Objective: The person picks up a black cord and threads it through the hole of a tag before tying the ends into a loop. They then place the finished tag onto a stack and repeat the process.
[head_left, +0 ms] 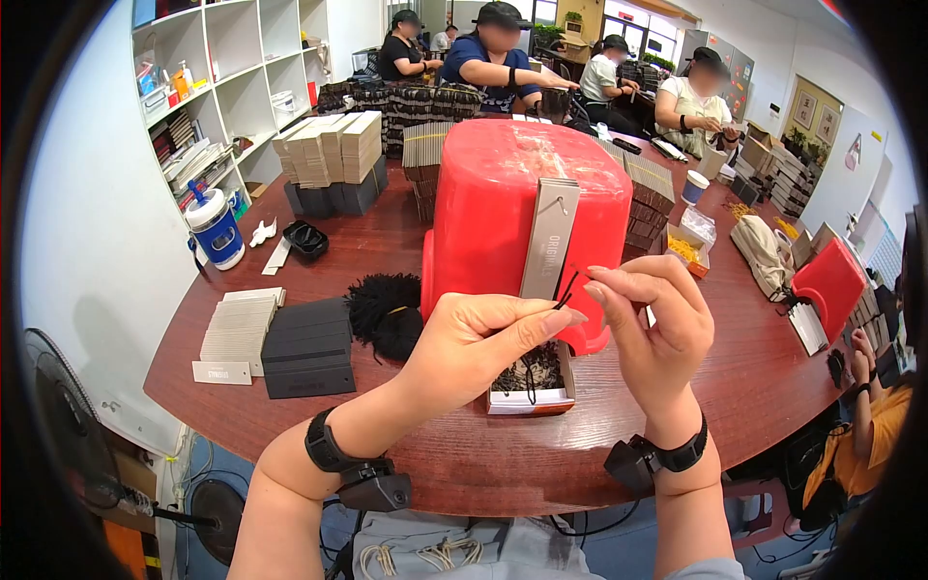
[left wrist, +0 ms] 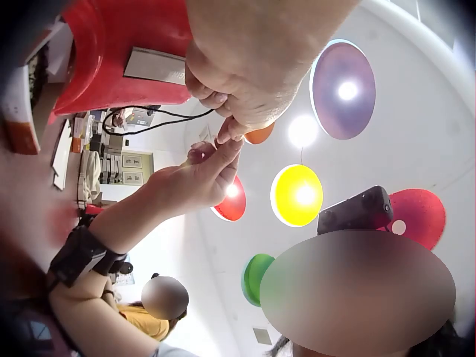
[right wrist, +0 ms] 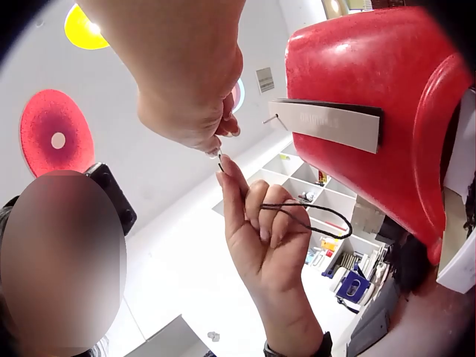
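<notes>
Between finger and thumb, my left hand (head_left: pixel 474 338) pinches a thin black cord (right wrist: pixel 331 234). The cord forms a loop that hangs out on one side of that hand, and its short ends stick up past the fingertips. My right hand (head_left: pixel 667 314) has thumb and forefinger together at the tip of those ends, close to the left fingertips. Just behind the hands, a grey tag (head_left: pixel 551 237) with pale lettering leans on an upturned red plastic stool (head_left: pixel 483 203); a metal pin pokes out near its top. Below the hands sits a small open box (head_left: pixel 532 401) of black cords.
Left of the stool lie black tassels (head_left: pixel 387 314), dark cards (head_left: pixel 309 353) and a fanned row of pale tags (head_left: pixel 237 333). Farther back are a blue jug (head_left: pixel 215 230) and stacked pale cards (head_left: pixel 329 150). At right are a paper cup (head_left: pixel 694 187) and a yellow-filled box (head_left: pixel 686 251). Several people sit around.
</notes>
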`<control>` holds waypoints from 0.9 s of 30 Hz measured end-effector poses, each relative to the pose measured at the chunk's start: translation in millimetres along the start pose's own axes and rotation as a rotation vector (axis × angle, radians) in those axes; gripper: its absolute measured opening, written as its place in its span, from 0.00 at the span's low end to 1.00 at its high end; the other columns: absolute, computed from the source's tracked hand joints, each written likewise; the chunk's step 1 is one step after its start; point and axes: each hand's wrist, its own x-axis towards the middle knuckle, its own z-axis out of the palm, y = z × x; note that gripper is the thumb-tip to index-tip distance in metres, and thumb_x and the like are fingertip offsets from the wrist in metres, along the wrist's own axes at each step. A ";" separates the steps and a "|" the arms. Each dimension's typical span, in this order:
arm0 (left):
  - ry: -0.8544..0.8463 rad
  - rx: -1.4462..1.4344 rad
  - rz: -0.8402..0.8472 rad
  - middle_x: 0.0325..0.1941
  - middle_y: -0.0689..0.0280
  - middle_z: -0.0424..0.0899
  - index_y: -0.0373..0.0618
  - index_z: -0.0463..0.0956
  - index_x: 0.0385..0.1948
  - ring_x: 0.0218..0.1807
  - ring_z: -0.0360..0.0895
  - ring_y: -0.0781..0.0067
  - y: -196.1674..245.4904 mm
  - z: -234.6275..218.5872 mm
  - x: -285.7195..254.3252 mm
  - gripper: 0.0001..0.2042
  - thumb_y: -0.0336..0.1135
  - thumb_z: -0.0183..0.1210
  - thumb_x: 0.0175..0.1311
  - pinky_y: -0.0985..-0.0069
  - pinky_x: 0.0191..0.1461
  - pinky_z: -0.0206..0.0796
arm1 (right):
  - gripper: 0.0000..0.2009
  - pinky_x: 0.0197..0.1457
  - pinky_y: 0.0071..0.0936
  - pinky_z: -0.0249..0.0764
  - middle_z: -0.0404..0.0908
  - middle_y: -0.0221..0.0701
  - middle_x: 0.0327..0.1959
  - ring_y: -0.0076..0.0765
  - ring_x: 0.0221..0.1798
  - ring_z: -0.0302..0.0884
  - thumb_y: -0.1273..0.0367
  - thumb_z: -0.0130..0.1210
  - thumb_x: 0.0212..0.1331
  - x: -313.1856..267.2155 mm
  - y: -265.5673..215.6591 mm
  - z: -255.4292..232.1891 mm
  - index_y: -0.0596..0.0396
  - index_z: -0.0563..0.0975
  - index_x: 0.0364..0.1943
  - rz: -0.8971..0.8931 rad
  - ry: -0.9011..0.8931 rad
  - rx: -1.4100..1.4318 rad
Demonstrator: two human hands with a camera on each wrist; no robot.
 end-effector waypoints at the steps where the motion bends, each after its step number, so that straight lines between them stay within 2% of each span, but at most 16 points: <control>1: -0.002 0.006 -0.003 0.33 0.64 0.78 0.35 0.74 0.36 0.35 0.71 0.86 0.3 -0.1 0.1 0.09 0.29 0.52 0.56 0.88 0.37 0.63 | 0.08 0.17 0.14 0.62 0.72 0.31 0.22 0.21 0.18 0.67 0.78 0.59 0.38 -0.3 -0.5 0.3 0.60 0.76 0.27 0.000 0.000 0.000; 2: -0.002 0.006 -0.003 0.33 0.64 0.78 0.35 0.74 0.36 0.35 0.71 0.86 -1.1 1.1 0.4 0.09 0.29 0.52 0.56 0.88 0.37 0.63 | 0.08 0.17 0.14 0.63 0.72 0.31 0.22 0.21 0.19 0.68 0.78 0.59 0.38 -0.6 -1.0 0.6 0.60 0.76 0.26 0.009 -0.010 0.005; 4: 0.063 0.021 0.074 0.20 0.74 0.74 0.39 0.76 0.34 0.19 0.55 0.92 -5.0 4.2 1.2 0.09 0.31 0.51 0.56 0.91 0.20 0.47 | 0.08 0.18 0.14 0.63 0.72 0.31 0.22 0.22 0.19 0.69 0.78 0.59 0.37 -1.4 -1.0 1.6 0.60 0.76 0.26 0.017 -0.020 0.011; 8: 0.071 -0.006 0.078 0.17 0.76 0.70 0.38 0.76 0.34 0.18 0.54 0.92 -2.3 2.5 -0.1 0.08 0.31 0.51 0.57 0.90 0.19 0.44 | 0.07 0.19 0.16 0.66 0.73 0.31 0.22 0.24 0.20 0.71 0.78 0.59 0.37 -2.3 -1.1 4.1 0.60 0.76 0.26 0.031 -0.051 0.090; 10: 0.037 -0.009 0.096 0.32 0.66 0.78 0.35 0.73 0.37 0.32 0.69 0.88 -3.5 -0.6 -0.5 0.10 0.30 0.52 0.56 0.89 0.34 0.63 | 0.07 0.20 0.17 0.66 0.73 0.31 0.22 0.25 0.20 0.71 0.78 0.59 0.38 -2.0 -1.9 3.9 0.59 0.76 0.26 0.039 -0.072 0.109; 14: 0.042 -0.009 0.071 0.30 0.68 0.77 0.34 0.73 0.37 0.30 0.67 0.89 -2.6 -1.4 -1.9 0.11 0.30 0.52 0.56 0.90 0.31 0.62 | 0.07 0.21 0.16 0.65 0.72 0.30 0.22 0.24 0.21 0.70 0.78 0.59 0.37 -0.2 -2.9 2.4 0.58 0.76 0.25 0.057 -0.124 0.140; 19: -0.019 -0.306 -0.091 0.29 0.69 0.77 0.34 0.73 0.37 0.29 0.66 0.90 -1.3 -3.2 -1.3 0.11 0.31 0.52 0.56 0.91 0.29 0.60 | 0.08 0.21 0.15 0.64 0.71 0.29 0.23 0.22 0.21 0.69 0.79 0.58 0.37 1.3 0.4 -1.7 0.57 0.77 0.26 0.075 -0.164 0.203; 22: 0.032 -0.205 -0.170 0.31 0.67 0.77 0.34 0.73 0.37 0.30 0.69 0.88 -1.5 -4.3 -1.0 0.11 0.30 0.52 0.56 0.91 0.32 0.62 | 0.09 0.21 0.14 0.64 0.71 0.28 0.23 0.19 0.21 0.68 0.80 0.58 0.37 4.8 -0.8 -5.1 0.57 0.76 0.26 0.097 -0.232 0.240; 24: 0.047 -0.219 -0.115 0.31 0.66 0.77 0.34 0.73 0.37 0.32 0.70 0.87 -5.2 -3.2 0.2 0.10 0.30 0.52 0.56 0.90 0.34 0.63 | 0.09 0.19 0.12 0.60 0.71 0.27 0.23 0.15 0.18 0.65 0.79 0.58 0.37 7.4 -5.4 -7.1 0.56 0.77 0.27 0.214 -0.302 0.283; 26: 0.062 -0.234 -0.061 0.32 0.65 0.78 0.34 0.73 0.37 0.33 0.71 0.86 -5.6 -1.5 0.9 0.10 0.30 0.51 0.56 0.89 0.36 0.64 | 0.09 0.18 0.11 0.59 0.71 0.27 0.23 0.14 0.17 0.64 0.79 0.58 0.37 5.6 0.2 -8.2 0.56 0.77 0.27 0.246 -0.280 0.349; 27: 0.066 -0.148 -0.033 0.33 0.65 0.78 0.34 0.73 0.37 0.34 0.71 0.85 -4.2 -0.4 0.8 0.10 0.29 0.51 0.56 0.89 0.37 0.64 | 0.09 0.17 0.10 0.57 0.71 0.26 0.23 0.12 0.16 0.62 0.78 0.58 0.38 4.9 2.1 -8.7 0.55 0.77 0.28 0.279 -0.258 0.414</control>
